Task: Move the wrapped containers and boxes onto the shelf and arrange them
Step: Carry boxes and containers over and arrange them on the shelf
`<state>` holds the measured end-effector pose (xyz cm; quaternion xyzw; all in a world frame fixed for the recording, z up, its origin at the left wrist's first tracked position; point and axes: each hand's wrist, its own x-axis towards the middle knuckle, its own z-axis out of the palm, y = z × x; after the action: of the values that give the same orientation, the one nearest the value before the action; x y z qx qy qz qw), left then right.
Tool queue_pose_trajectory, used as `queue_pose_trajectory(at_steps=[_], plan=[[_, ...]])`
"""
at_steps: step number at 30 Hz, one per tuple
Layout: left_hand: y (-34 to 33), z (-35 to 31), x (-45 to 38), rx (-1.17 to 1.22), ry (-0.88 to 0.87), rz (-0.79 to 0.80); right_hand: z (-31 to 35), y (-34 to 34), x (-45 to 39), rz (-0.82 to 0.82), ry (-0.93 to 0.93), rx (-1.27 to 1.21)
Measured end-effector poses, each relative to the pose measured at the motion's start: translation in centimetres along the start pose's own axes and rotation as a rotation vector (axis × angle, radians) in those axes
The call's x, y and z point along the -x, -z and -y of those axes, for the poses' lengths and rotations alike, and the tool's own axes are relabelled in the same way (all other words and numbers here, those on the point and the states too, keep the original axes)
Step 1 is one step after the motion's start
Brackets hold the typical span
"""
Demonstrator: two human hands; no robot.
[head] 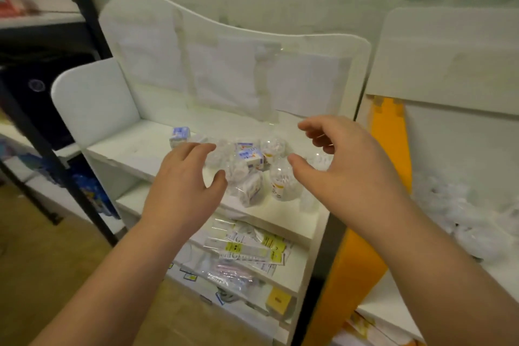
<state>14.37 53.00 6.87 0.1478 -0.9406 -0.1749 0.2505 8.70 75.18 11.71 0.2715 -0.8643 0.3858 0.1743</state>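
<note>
Both hands hover over the white shelf [132, 149], holding nothing. The left hand [182, 185], at 9 o'clock of the pile, has loosely spread fingers; the right hand [345, 166], at 3 o'clock, has relaxed, slightly curled fingers. Between them lie wrapped containers [283, 182] and small boxes [250, 157]; 1 box [179, 135] sits at 11 o'clock.
</note>
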Motion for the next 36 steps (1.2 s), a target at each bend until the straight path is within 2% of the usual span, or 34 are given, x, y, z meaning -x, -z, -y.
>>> queue_pose_trajectory(at_steps=[9,14,23,29,32,36], plan=[[0.3,5.3,-0.5,-0.036,0.124,0.013,1.6,-6.3,-0.8,0.15,0.015,-0.024],[-1.5,10.7,-4.7,0.01,0.154,0.053,2.3,-10.9,-2.5,0.146,-0.005,-0.017],[-5.9,22.7,-16.1,0.008,0.048,0.205,3.1,-22.4,-9.4,0.155,-0.181,0.023],[-10.6,26.8,-23.7,0.15,0.16,0.34,3.1,-26.0,-12.1,0.134,-0.261,0.047],[-12.9,26.9,-26.8,0.095,0.242,0.387,3.0,-27.0,-12.9,0.109,-0.281,0.056],[-14.5,27.0,-29.6,-0.012,0.317,0.544,2.8,-28.2,-13.3,0.108,-0.293,0.087]])
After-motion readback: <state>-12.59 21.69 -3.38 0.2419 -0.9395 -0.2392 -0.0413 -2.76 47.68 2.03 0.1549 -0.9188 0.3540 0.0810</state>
